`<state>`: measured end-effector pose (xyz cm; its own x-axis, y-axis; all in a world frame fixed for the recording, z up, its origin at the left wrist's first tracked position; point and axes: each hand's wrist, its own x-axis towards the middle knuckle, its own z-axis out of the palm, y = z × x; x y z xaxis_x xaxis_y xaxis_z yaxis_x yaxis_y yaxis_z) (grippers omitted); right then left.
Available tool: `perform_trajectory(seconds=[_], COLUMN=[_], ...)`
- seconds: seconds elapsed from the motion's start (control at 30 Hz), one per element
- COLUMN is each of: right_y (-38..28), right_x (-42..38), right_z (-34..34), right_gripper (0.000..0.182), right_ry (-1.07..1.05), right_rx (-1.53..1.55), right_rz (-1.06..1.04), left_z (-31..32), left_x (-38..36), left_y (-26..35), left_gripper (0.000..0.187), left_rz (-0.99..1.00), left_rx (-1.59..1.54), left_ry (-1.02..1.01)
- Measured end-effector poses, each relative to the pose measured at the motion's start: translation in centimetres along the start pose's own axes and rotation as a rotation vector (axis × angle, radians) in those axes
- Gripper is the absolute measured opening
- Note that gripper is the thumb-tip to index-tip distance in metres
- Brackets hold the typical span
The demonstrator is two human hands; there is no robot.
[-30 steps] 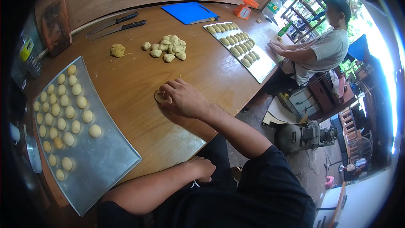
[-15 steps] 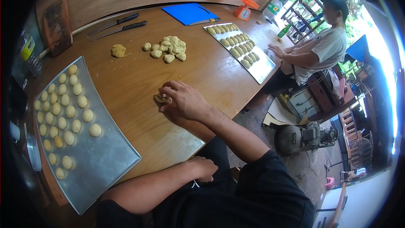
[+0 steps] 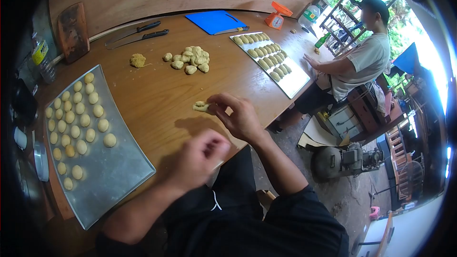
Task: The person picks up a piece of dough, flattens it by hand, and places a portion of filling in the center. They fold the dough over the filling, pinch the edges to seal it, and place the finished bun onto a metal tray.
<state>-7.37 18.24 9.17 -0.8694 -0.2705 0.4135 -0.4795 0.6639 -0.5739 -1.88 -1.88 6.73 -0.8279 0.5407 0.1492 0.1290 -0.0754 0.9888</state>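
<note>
My right hand [image 3: 235, 116] pinches a small flattened piece of dough [image 3: 200, 106] between thumb and fingers, just above the wooden table. Lower and to its left, my left hand [image 3: 202, 154] is raised near the table's front edge, its fingers curled in, blurred by motion; I see nothing in it. A pile of dough lumps [image 3: 193, 59] lies farther back on the table, beside a crumbly yellowish-brown mound [image 3: 137, 60]. At the left, a metal tray [image 3: 114, 181] carries rows of round dough balls [image 3: 81, 147].
A second tray [image 3: 296, 85] with rows of oval dough pieces is at the right, near a co-worker [image 3: 364, 52]. Two knives [image 3: 143, 34], a blue cutting board [image 3: 209, 21] and an orange scale [image 3: 277, 16] lie toward the back wall. A bottle [image 3: 43, 59] stands far left.
My right hand has lifted from the tabletop with the dough and moved right. My left hand has risen from my lap to above the table's edge. The view has shifted slightly.
</note>
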Motion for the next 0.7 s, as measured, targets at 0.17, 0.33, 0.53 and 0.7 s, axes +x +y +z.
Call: perform_trajectory(seconds=[0.17,0.33,0.53,0.7], right_y=[-2.8,-3.2,-3.1,-3.8], right_x=[-3.1,-5.1,-5.2,-5.2], right_z=[0.5,4.1,6.6,6.5], right_gripper=[0.018,0.022,0.025,0.035], right_ry=[0.048,0.094,0.260,0.185], right_rx=[0.145,0.260,0.506,0.265], right_rz=[-0.090,0.028,0.086,-0.003], left_z=[-4.8,-6.0,-6.2,-5.8], left_x=[-2.1,-2.3,-2.9,-3.1], left_y=[-1.6,-3.0,-3.0,-4.1], left_gripper=[0.036,0.039,0.036,0.033], left_rz=[-0.199,-0.184,-0.181,-0.144], left_rx=[-0.374,-0.490,-0.584,-0.428], left_ry=[0.254,0.218,0.218,0.259])
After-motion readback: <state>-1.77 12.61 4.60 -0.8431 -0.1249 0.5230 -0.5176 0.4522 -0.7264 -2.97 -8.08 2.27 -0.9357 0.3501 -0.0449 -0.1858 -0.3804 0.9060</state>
